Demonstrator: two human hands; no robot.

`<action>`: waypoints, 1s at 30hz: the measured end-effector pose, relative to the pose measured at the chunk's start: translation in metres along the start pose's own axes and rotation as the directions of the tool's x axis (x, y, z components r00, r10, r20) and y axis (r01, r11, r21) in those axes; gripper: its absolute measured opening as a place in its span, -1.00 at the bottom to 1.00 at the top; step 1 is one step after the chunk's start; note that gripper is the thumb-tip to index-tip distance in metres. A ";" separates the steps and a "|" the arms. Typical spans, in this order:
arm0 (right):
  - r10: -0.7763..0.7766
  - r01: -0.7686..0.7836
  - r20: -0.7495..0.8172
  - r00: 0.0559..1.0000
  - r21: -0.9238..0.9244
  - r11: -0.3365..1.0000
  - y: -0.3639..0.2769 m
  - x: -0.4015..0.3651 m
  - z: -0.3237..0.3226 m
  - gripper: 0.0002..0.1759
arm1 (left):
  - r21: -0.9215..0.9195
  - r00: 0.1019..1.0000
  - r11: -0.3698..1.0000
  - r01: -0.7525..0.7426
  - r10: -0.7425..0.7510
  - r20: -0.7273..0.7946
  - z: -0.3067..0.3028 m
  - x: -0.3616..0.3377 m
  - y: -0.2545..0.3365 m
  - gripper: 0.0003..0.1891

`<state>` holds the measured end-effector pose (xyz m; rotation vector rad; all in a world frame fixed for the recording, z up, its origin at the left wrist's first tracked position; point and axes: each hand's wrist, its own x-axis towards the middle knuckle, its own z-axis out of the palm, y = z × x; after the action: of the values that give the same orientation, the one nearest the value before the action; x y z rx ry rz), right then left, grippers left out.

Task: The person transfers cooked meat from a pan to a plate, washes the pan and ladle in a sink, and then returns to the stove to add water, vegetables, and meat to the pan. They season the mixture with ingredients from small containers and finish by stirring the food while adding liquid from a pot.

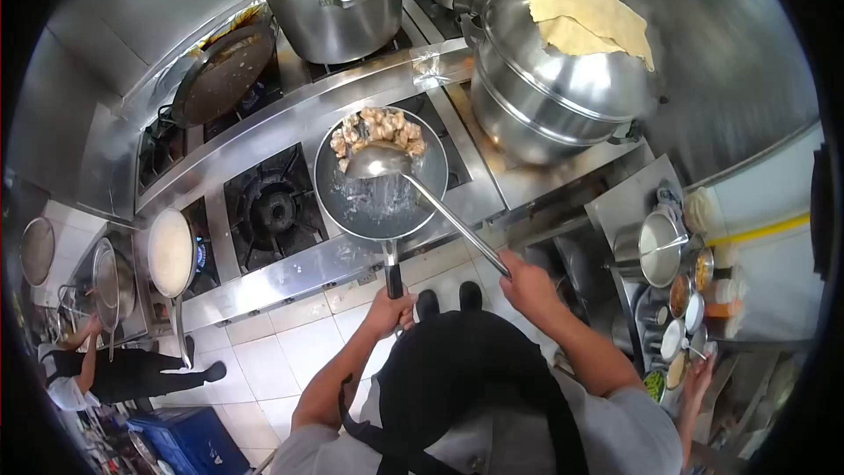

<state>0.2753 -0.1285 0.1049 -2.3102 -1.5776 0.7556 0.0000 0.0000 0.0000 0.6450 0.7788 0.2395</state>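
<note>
My left hand [390, 309] grips the black handle of a steel wok [343, 207] that sits on a burner. Bubbling liquid fills the wok's near side, and pale chunks of food [378, 130] are piled at its far rim. My right hand [527, 286] holds the long handle of a metal ladle [380, 161], whose bowl rests in the wok just below the food pile.
A big stockpot [338, 0] and an empty dark wok [221, 75] stand behind. A steel steamer [554, 79] topped with flat dough sheets is at right. An open burner [272, 209] lies left. Seasoning bowls [681, 299] sit at right. Another person [97, 374] works at far left.
</note>
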 end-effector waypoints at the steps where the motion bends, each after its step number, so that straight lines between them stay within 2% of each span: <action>1: -0.001 0.001 0.014 1.000 0.058 0.998 -0.001 -0.009 -0.001 -0.47 | 0.014 1.000 1.000 0.004 -0.004 -0.031 0.004 -0.008 0.005 -0.78; 2: -0.006 0.002 0.030 1.000 0.114 0.994 -0.001 -0.018 -0.001 -0.52 | 0.025 0.998 1.000 0.007 -0.006 -0.064 0.007 -0.013 0.008 -0.76; 3: -0.005 0.004 0.011 1.000 0.053 0.999 0.013 -0.021 -0.020 -0.52 | -0.009 0.999 1.000 -0.024 0.024 -0.020 0.024 0.010 0.010 -0.76; 6: -0.035 0.025 0.052 0.998 0.182 0.983 0.011 -0.039 -0.012 -0.58 | -0.090 0.995 0.995 0.033 -0.041 -0.088 0.019 -0.007 0.029 -0.74; 9: -0.010 -0.001 0.098 0.995 0.106 0.994 0.018 -0.027 -0.010 -0.59 | -0.057 0.999 0.998 0.006 -0.009 -0.040 0.018 0.003 0.039 -0.74; 12: -0.003 0.003 0.022 1.000 0.033 0.999 0.013 -0.002 0.001 -0.57 | 0.007 0.997 0.997 -0.075 0.075 -0.013 0.009 0.011 0.032 -0.72; 15: -0.013 0.015 -0.087 0.996 0.021 1.000 0.003 0.006 0.001 -0.58 | 0.083 0.997 0.995 -0.047 0.052 -0.060 0.002 -0.003 -0.003 -0.73; 16: -0.019 0.021 -0.066 0.998 0.017 1.000 0.003 -0.002 0.002 -0.58 | 0.072 0.999 0.997 -0.009 0.013 -0.050 0.004 -0.010 -0.001 -0.73; 19: -0.057 0.057 -0.010 0.998 0.027 0.998 0.004 -0.035 -0.003 -0.54 | 0.054 0.998 0.998 -0.018 0.021 -0.060 0.007 -0.015 0.010 -0.77; 21: -0.017 -0.004 0.151 0.988 0.141 0.990 0.009 -0.047 -0.011 -0.53 | 0.001 0.998 1.000 -0.011 0.011 -0.060 0.009 -0.016 0.019 -0.77; 23: -0.045 0.024 0.157 0.987 0.134 0.991 0.018 -0.041 -0.014 -0.54 | -0.139 1.000 0.990 0.018 -0.020 -0.013 0.012 -0.016 0.026 -0.76; 25: -0.052 0.030 0.168 0.984 0.130 0.991 0.022 -0.033 -0.010 -0.54 | -0.107 1.000 0.994 0.002 -0.004 -0.019 0.008 -0.006 0.034 -0.75; 27: -0.085 0.079 0.065 0.994 0.090 0.993 0.020 -0.008 -0.006 -0.56 | -0.071 1.000 0.997 -0.010 0.009 -0.019 0.008 -0.004 0.032 -0.73; 28: -0.083 0.077 0.066 0.994 0.087 0.993 0.014 -0.006 -0.006 -0.56 | -0.015 0.999 0.999 -0.041 0.041 -0.012 0.009 -0.007 0.028 -0.72; 30: -0.040 0.041 -0.036 0.999 0.030 0.999 0.003 0.003 -0.008 -0.55 | 0.066 0.995 0.993 -0.100 0.100 0.001 0.006 -0.011 0.007 -0.73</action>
<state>0.2827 -0.1261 0.1093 -2.2502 -1.5813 0.7206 -0.0033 -0.0021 0.0141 0.7468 0.7595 0.3069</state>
